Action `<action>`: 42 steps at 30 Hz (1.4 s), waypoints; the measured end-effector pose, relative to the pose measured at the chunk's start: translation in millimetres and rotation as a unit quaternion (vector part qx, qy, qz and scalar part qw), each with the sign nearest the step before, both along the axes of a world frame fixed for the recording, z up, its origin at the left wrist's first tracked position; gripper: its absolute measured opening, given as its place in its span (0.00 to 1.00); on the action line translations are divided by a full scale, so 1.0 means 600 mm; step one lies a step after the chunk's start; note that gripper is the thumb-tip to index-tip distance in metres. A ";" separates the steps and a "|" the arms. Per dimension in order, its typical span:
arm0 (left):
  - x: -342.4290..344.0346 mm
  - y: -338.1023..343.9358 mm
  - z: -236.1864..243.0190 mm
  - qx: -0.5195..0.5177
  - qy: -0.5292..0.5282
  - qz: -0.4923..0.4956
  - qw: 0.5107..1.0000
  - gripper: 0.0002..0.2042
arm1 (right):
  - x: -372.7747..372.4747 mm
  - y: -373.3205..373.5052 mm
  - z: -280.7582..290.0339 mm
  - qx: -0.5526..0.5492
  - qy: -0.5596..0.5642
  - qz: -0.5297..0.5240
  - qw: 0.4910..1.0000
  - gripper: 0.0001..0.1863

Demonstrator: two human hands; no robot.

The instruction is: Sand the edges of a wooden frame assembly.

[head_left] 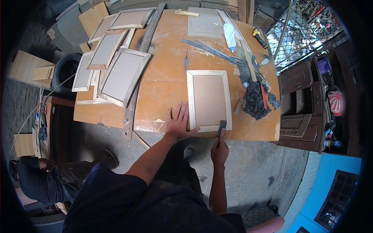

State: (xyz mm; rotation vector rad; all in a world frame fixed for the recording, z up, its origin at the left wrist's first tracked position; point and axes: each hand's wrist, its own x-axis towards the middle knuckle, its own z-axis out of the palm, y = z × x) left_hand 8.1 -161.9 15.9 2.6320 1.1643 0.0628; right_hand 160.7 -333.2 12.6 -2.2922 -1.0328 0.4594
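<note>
A wooden frame with a flat tan panel [210,100] lies near the front edge of the orange-brown table. My left hand [179,123] is open beside its lower left corner, fingers spread on the tabletop and thumb resting on the frame's edge. At the lower right corner, my right hand [220,149] is closed around a dark flat strip [222,127], the index finger stretched along it. The strip's upper end touches the frame's corner; its exact kind is unclear.
Several similar frames [123,75] overlap at the left, by a long dark board [152,29]. To the right lie crumpled dark scraps [255,101], a plastic bottle [229,37] and a yellow-black tool [259,37]. Another person [42,178] is at the lower left.
</note>
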 end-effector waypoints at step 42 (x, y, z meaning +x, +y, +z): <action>0.008 0.002 -0.021 0.089 -0.012 -0.042 0.995 0.49 | -0.119 0.019 -0.003 -0.048 -0.085 0.030 0.995 0.34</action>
